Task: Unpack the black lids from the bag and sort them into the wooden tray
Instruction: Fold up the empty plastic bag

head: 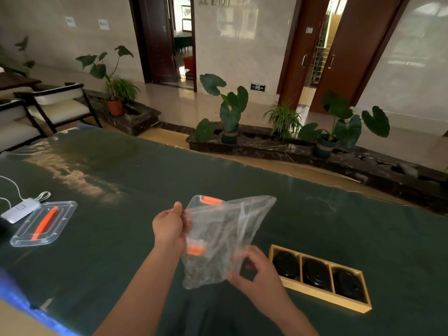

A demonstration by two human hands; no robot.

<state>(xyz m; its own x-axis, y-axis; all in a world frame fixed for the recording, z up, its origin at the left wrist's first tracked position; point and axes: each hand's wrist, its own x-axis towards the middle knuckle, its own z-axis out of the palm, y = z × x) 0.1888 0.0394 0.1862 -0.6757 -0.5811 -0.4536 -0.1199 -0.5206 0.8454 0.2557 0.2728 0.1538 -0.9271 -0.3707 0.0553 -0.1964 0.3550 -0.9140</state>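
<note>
Above the dark green table, the left hand is pinching the crumpled clear plastic bag at its upper edge and the right hand is pinching its lower corner. Just right, the long wooden tray is showing three compartments, with one round black lid in each.

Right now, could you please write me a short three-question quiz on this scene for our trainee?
1. True or false: all three compartments of the wooden tray hold black lids.
2. Multiple choice: what do the left hand and right hand both hold? A) a clear bag B) a towel C) a wooden spoon
3. Fill in: the wooden tray lies on the table to the person's ___ of the clear bag.

Key: 1 true; 2 A; 3 right.
</note>
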